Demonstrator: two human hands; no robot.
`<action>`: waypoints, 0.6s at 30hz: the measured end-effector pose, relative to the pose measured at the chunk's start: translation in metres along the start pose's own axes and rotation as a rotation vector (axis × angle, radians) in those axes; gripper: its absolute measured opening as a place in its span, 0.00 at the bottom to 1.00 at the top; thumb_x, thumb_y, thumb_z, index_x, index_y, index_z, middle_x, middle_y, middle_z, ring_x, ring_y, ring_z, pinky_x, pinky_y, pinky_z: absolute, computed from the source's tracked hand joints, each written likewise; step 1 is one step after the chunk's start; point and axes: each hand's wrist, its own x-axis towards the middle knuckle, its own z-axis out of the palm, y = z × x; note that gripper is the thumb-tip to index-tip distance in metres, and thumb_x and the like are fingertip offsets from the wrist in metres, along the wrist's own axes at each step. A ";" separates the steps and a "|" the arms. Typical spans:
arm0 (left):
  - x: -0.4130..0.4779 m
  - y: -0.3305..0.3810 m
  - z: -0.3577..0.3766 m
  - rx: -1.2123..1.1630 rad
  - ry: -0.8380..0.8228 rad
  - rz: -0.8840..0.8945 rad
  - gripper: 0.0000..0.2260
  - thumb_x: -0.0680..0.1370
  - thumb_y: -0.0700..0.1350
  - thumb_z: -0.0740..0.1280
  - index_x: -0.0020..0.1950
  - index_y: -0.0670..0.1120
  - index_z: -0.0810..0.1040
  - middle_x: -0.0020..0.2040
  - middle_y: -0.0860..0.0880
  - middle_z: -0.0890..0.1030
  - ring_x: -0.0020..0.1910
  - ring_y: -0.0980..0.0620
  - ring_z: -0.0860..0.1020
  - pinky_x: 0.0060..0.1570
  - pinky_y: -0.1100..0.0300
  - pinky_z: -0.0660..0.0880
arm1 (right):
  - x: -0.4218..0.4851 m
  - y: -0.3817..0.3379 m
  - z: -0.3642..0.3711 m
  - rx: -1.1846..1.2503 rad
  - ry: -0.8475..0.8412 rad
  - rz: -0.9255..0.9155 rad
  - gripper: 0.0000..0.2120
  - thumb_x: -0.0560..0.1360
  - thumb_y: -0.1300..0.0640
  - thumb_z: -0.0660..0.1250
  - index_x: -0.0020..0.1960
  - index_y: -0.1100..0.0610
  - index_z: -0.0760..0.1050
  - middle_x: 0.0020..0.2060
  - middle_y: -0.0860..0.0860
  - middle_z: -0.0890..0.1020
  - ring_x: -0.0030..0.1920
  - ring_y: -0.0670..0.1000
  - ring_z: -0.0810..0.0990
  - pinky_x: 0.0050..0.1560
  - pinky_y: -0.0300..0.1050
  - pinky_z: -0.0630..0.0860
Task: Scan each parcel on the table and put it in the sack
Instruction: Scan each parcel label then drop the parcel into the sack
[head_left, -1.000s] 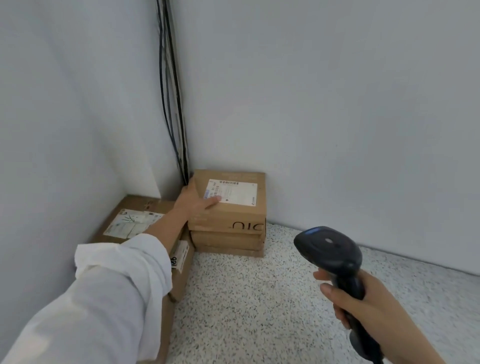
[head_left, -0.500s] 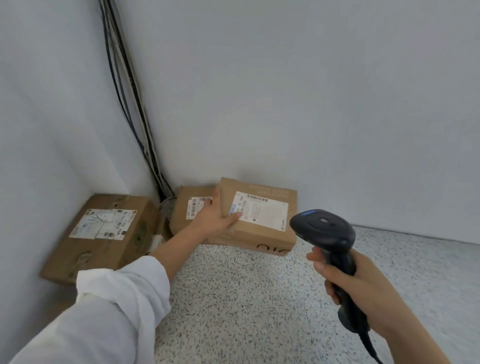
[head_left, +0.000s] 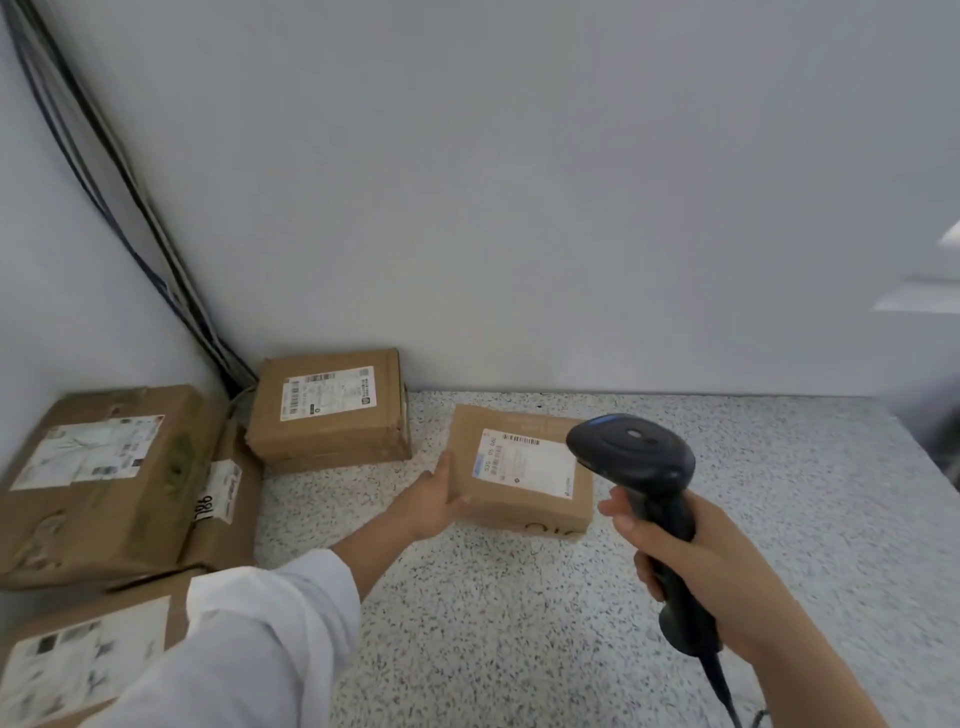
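While gripping parcel (head_left: 519, 478) by its left end with left hand (head_left: 434, 501), holds scanner (head_left: 631, 452) in right hand (head_left: 691, 561).
Clamps left thumb and fingers on that end, label (head_left: 524, 462) facing up, near the middle of the counter (head_left: 519, 623); cannot tell whether resting or just lifted. Wraps right fingers round the scanner's handle, with its head just right of the label, overlapping the parcel's right edge. Has other boxes (head_left: 327, 410) piled toward the counter's back-left corner, beside cables (head_left: 130, 208).
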 end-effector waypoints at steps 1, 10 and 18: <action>0.000 0.001 0.013 -0.009 -0.031 0.011 0.39 0.80 0.57 0.58 0.75 0.48 0.31 0.69 0.38 0.67 0.62 0.42 0.73 0.60 0.49 0.72 | -0.003 0.003 -0.006 0.007 0.012 0.009 0.07 0.73 0.60 0.68 0.50 0.62 0.78 0.25 0.57 0.75 0.24 0.49 0.71 0.28 0.39 0.69; 0.000 0.042 0.021 0.008 0.305 0.038 0.24 0.79 0.53 0.62 0.71 0.44 0.64 0.62 0.43 0.73 0.57 0.45 0.75 0.54 0.52 0.75 | -0.021 0.024 -0.037 0.034 0.061 0.055 0.10 0.72 0.58 0.70 0.50 0.61 0.77 0.36 0.66 0.80 0.24 0.48 0.71 0.27 0.39 0.70; 0.037 0.051 -0.002 0.107 0.131 0.061 0.54 0.67 0.53 0.76 0.77 0.48 0.38 0.77 0.44 0.38 0.76 0.42 0.49 0.70 0.46 0.61 | -0.035 0.037 -0.056 0.039 0.071 0.094 0.09 0.71 0.59 0.70 0.49 0.61 0.79 0.25 0.60 0.76 0.23 0.51 0.71 0.26 0.40 0.69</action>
